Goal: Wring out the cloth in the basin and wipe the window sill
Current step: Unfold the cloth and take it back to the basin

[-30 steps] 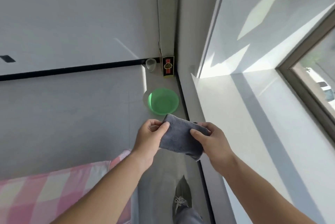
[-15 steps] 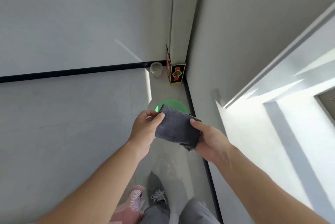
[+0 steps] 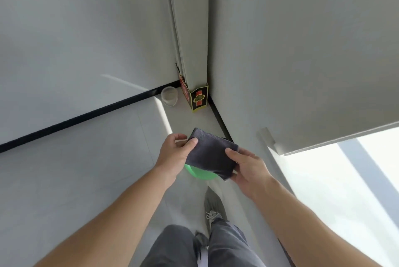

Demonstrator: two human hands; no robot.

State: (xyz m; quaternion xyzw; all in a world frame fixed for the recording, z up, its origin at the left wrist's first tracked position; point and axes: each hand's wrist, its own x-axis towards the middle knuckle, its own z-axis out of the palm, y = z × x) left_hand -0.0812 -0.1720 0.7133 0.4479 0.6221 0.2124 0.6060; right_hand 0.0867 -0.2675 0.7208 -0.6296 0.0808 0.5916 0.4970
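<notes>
Cloth (image 3: pixel 210 154): dark grey and folded into a thick pad, it is hanging in the air between both hands, right over the basin and well above the floor.
Left hand (image 3: pixel 172 154): its grip is clamping on the cloth's left edge, with the thumb lying across the top and the fingers curling round behind.
Right hand (image 3: pixel 248 169): its grip is clamping on the cloth's right near corner, with the thumb pressing on top and the fingers tucking underneath.
Basin (image 3: pixel 200 175): green and sitting on the floor under the cloth. Only a sliver of its near rim is peeking out between the two wrists, and the inside is hidden.
Window sill (image 3: pixel 334 191): white and glaring in sunlight, it is running along the right side just beyond the right forearm, with a grey band of shadow crossing it.
Cup (image 3: pixel 170 96): clear, standing on the floor in the far corner, just left of the box.
Box (image 3: pixel 197 98): a black, red and gold carton, standing against the foot of the wall corner.
Floor (image 3: pixel 86 169): pale tiles, with black skirting (image 3: pixel 86 116) running along the far wall.
Legs: grey trousers (image 3: pixel 172 245) are showing at the near edge, and a grey laced shoe (image 3: pixel 212 208) is pointing toward the basin.
</notes>
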